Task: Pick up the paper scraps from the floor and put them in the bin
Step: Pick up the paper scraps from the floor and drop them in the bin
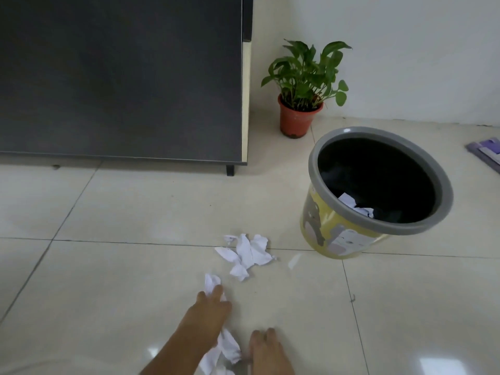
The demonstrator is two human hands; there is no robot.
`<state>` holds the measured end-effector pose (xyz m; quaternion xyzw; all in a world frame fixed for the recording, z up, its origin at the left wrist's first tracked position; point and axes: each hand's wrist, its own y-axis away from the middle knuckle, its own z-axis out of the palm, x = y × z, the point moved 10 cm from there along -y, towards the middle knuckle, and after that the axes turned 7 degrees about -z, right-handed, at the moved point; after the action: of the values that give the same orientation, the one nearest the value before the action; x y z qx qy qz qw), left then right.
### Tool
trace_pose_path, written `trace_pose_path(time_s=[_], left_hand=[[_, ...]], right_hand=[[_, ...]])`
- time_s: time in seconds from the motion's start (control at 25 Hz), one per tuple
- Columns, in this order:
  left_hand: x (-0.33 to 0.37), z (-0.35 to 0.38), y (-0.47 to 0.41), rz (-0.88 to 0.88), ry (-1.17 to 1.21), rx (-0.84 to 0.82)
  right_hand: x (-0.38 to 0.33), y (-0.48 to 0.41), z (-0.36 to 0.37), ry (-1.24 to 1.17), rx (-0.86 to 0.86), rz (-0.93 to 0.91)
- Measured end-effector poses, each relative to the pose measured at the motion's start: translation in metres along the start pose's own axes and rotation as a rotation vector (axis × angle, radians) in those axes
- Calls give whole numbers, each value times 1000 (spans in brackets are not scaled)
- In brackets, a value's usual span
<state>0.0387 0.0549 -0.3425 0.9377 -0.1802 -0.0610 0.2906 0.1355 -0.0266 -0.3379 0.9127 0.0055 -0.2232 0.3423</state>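
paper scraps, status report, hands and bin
Left hand closing on a scrap; right hand down beside another. Loose pile on floor, some already in bin. Path to bin clear.

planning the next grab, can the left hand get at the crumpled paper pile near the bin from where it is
Probably yes. The left hand already rests on one scrap, and only bare floor tile lies between it and the crumpled paper pile just ahead.
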Motion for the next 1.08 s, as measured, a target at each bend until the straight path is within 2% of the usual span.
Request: trace_pose_path(time_s=[0.04,0.12,0.2,0.32,0.48,0.68,0.88,1.0,1.08], left_hand=[[1,-5,2,-3,18,10],[2,-23,10,17,199,124],[4,-44,17,71,241,251],[-15,-83,17,-32,354,259],[-36,-180,28,-54,647,418],[-22,-321,76,-4,881,618],[25,-451,130,78,910,893],[64,-484,145,146,877,984],[89,-489,142,185,861,983]], right_hand=[[8,4,-15,-53,95,70],[23,11,-40,-165,257,117],[25,17,-62,-229,308,98],[26,27,-98,-304,433,64],[18,44,-171,-387,624,13],[-25,90,-305,-316,859,-105],[-38,174,-438,-364,1095,-203],[-25,216,-482,-350,1185,-158],[-13,232,-495,-318,1226,-123]])
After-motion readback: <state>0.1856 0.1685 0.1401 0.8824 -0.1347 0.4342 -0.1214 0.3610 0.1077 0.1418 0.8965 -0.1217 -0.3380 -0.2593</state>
